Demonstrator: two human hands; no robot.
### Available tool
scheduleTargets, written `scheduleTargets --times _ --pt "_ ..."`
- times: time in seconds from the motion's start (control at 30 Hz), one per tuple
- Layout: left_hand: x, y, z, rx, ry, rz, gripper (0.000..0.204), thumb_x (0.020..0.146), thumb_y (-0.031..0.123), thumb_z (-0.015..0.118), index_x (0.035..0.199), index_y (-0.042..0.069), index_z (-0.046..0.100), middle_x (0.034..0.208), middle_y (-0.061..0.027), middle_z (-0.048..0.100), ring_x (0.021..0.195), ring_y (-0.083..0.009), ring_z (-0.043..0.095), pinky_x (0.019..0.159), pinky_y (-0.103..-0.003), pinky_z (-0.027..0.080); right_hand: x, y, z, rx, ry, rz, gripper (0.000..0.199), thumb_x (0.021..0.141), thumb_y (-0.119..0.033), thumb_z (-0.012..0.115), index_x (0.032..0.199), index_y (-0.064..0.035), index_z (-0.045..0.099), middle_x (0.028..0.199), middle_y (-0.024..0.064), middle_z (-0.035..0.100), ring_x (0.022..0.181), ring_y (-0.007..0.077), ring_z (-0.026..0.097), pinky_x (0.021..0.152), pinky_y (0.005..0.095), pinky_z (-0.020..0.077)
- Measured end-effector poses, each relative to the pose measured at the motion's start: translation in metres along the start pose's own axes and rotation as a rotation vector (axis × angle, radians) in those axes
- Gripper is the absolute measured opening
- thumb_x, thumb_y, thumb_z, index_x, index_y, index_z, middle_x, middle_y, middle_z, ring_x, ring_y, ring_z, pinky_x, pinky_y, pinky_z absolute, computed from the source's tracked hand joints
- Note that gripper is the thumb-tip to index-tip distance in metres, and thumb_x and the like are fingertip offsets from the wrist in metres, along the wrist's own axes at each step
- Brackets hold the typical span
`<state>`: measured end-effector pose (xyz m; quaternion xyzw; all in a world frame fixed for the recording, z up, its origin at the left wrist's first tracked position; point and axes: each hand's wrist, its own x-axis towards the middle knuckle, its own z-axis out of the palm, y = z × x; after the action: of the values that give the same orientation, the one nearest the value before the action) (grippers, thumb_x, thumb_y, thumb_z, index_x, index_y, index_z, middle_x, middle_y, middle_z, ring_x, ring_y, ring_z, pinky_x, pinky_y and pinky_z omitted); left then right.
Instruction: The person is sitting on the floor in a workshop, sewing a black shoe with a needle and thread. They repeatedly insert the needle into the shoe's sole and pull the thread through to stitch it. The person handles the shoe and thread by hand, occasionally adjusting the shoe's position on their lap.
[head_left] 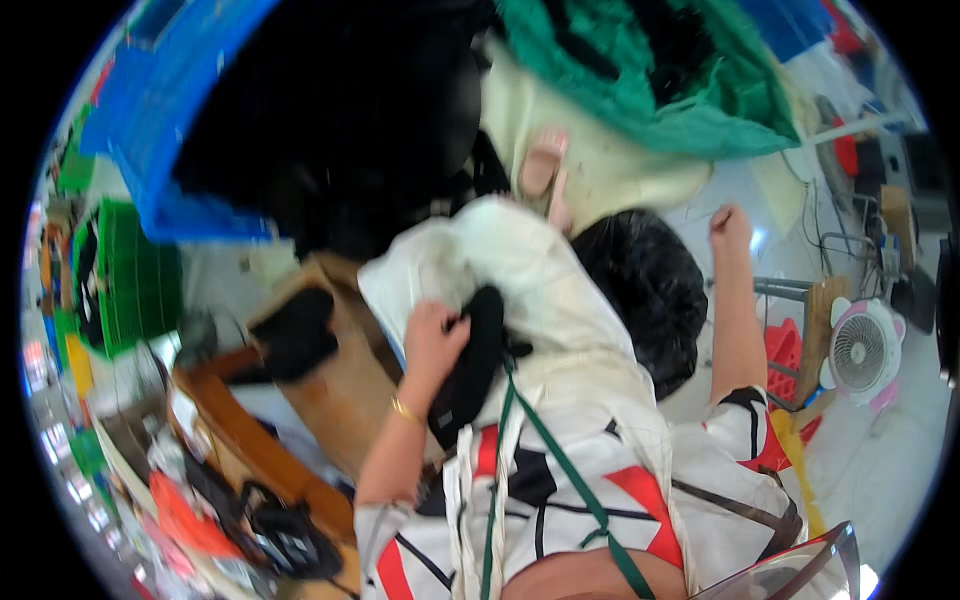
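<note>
My left hand [432, 345], with a bracelet at the wrist, is closed on the edge of a long, soft black piece [470, 365]. The piece lies against the white apron [510, 260] on my lap; it looks like footwear or a cover, but its exact kind is not clear. My right hand [731, 230] is a fist held well out to the right, past the black plastic bag [645, 300]. Anything inside that fist is hidden. Another dark piece [295, 335] rests on the cardboard box [335, 400] to my left.
A blue crate [195, 130] with a large black heap [340, 110] stands ahead on the left. Ahead on the right is an open green sack [630, 100] holding dark items. A pink slipper [543, 165] shows beyond my lap. A small fan [862, 345] stands at right, a green crate [138, 275] at left.
</note>
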<state>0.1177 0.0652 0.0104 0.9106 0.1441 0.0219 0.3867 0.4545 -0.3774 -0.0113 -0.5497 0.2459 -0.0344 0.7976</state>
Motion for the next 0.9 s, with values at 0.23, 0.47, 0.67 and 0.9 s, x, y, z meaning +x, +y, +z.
scheduleTargets --times 0.23,0.47,0.67,0.9 --pt "-0.006 0.010 -0.011 -0.403 0.093 -0.222 0.016 0.084 0.015 0.071 0.088 0.001 0.064 0.083 -0.0066 0.058 0.071 -0.0158 0.054 0.065 -0.028 0.045 -0.137 0.047 0.102 -0.372 -0.568 0.002 0.018 0.095 -0.008 0.059 0.112 -0.0037 0.057 0.080 0.0021 0.058 0.070 0.0119 0.057 0.064 0.0254 0.0500" --pt "0.003 0.002 -0.017 -0.481 0.049 -0.192 0.019 0.088 0.017 0.070 0.097 0.001 0.067 0.088 -0.0027 0.059 0.077 -0.0120 0.053 0.071 -0.025 0.043 -0.240 0.082 0.160 -1.049 -1.504 -0.447 0.020 0.083 -0.012 0.067 0.102 -0.0047 0.063 0.086 0.0113 0.058 0.083 0.0268 0.061 0.075 0.0352 0.0501" --pt "0.003 0.023 -0.029 -0.200 0.134 -0.273 0.023 0.088 0.022 0.071 0.092 0.000 0.069 0.077 -0.0014 0.061 0.067 -0.0130 0.054 0.062 -0.026 0.044 -0.256 0.080 0.156 -1.051 -1.482 -0.506 0.010 0.081 -0.013 0.069 0.084 -0.0061 0.062 0.078 0.0094 0.058 0.073 0.0303 0.059 0.064 0.0372 0.0492" --pt "0.005 0.040 -0.020 -0.675 -0.179 -0.564 0.030 0.086 0.029 0.072 0.079 0.000 0.069 0.067 -0.0043 0.067 0.055 -0.0128 0.054 0.051 -0.025 0.042 -0.303 0.087 0.152 -0.767 -1.549 -0.683 0.008 0.082 -0.011 0.069 0.086 -0.0073 0.063 0.077 0.0087 0.061 0.070 0.0293 0.061 0.060 0.0381 0.0496"
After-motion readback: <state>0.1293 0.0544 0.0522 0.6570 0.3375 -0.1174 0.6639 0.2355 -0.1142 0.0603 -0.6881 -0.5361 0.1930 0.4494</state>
